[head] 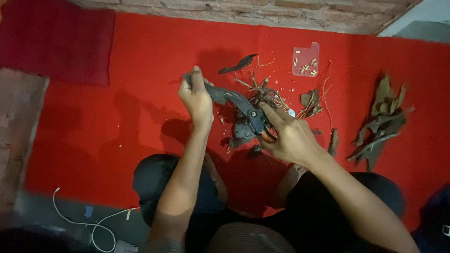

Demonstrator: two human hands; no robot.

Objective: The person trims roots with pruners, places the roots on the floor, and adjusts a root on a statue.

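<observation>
A: State the status of the 2 hands.

B: Left hand (196, 97) is clenched on the handles of the pruning shears (236, 105). Right hand (287, 136) pinches a twig at the shear blades.

A: Location of the work material?

B: Dry twig pile (262, 96) lies at 12 o'clock from the blades, on the red mat (93, 131). Dried leaves (382, 119) lie at 3 o'clock. Clear plastic tray (305, 59) sits at 1 o'clock.

A bright red felt floor mat (103, 131) meets a rough brick wall (262, 11); bare grey floor (42, 211) lies alongside, dimly lit.
</observation>
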